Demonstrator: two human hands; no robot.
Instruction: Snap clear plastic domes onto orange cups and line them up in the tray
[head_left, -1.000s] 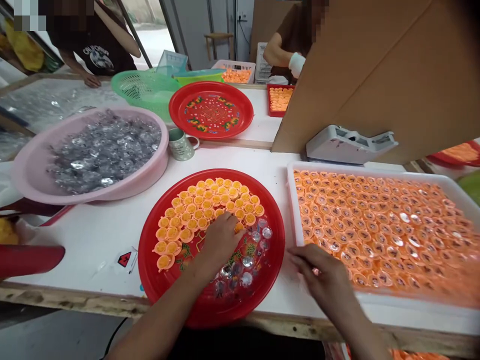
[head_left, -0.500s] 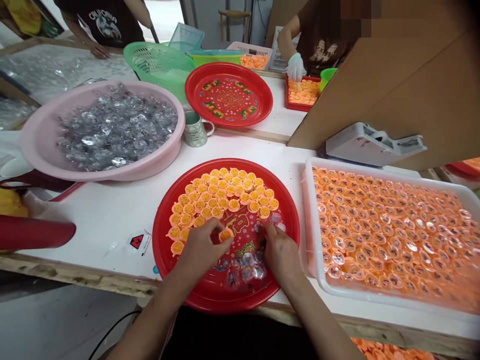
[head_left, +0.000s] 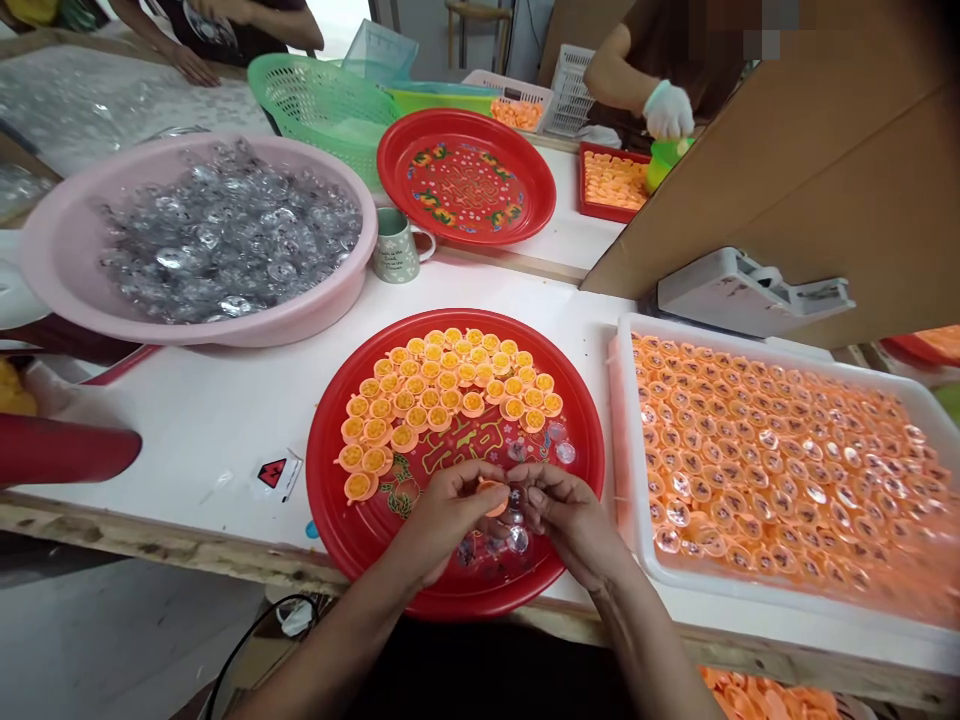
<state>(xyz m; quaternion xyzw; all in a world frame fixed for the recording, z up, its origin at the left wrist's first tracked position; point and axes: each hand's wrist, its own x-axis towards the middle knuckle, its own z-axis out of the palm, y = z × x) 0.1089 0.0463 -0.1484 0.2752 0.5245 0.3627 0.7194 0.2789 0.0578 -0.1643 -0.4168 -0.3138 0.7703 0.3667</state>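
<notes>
**Both hands nearly meeting over the red round tray**

So we've got an orange disc piece (head_left: 493, 497) pinched between thumb and fingers of our left hand (head_left: 454, 510), just above the red round tray (head_left: 324, 450). Our right hand (head_left: 574, 515) is right beside it, thumb and fingertips drawn together, but we honestly can't tell what's in them.

On the tray, a curved bunch of yellow-centred orange pieces (head_left: 409, 400) fills the far and left side, with clear domes (head_left: 566, 454) scattered by our right hand and under it. To our right there's a white rectangular tray (head_left: 628, 420) packed with orange pieces in rows; off to our left, a pink basin (head_left: 67, 260) heaped with clear plastic bits (head_left: 232, 245), green mug (head_left: 394, 248) just beside it.
</notes>
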